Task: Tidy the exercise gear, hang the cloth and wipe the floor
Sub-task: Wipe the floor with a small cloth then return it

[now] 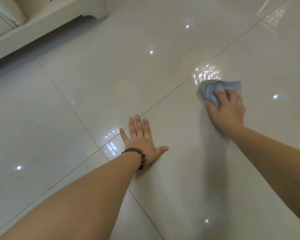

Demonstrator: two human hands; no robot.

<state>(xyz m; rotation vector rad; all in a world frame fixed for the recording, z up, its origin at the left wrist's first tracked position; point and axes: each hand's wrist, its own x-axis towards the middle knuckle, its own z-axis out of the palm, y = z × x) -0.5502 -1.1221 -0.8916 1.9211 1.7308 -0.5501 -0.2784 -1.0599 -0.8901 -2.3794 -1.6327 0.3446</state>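
R hand (228,108) is curled over a bunched light-blue cloth (215,89), fingers on top and thumb at the near-left edge, pressing it down on the floor (76,101). Cloth sticks out beyond the fingertips, toward the upper left of the hand; it lies just this side of a dark grout line (163,97) running diagonally across the tiles. Bright wet-looking glints sit on the tile right beyond the cloth.

L hand (142,139) is spread flat, palm down on the floor, fingers straight & slightly apart, thumb out to the right; holds nothing. Fingertips reach the same grout line. A bracelet (137,156) of dark brown beads circles the L wrist. The two hands are well apart, both forearms bare.

Floor is glossy pale tile w/ small light reflections scattered over it. At upper left, the cream-coloured base of a furniture piece (33,28) stands on the floor, w/ shadow under it.
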